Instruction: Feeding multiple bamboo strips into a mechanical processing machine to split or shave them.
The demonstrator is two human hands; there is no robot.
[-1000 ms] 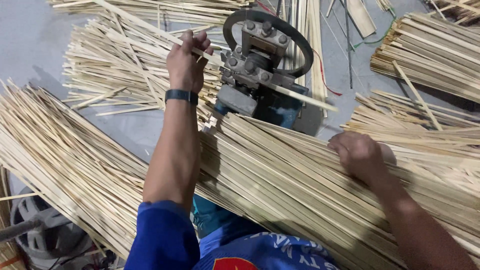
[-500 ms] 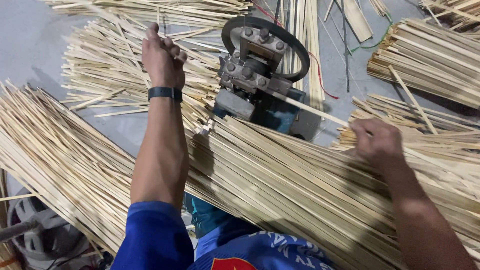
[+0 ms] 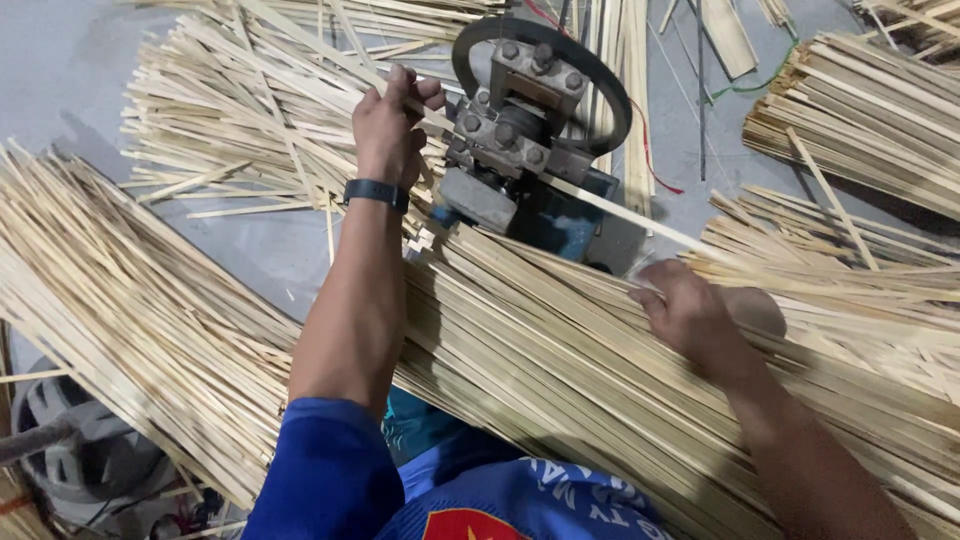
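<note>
Here the left hand [image 3: 388, 125], fingers curled shut, pinches a thin pale bamboo strip [image 3: 620, 208] just left of the grey steel roller machine with its black wheel rim [image 3: 525, 110]; those fingers could get drawn toward the rollers, or the strip could splinter and cut. The strip runs through the machine, slanting down to its right. The right hand [image 3: 695, 320], loosely bent, rests on the big heap of pale bamboo slivers [image 3: 560, 370] below the machine
</note>
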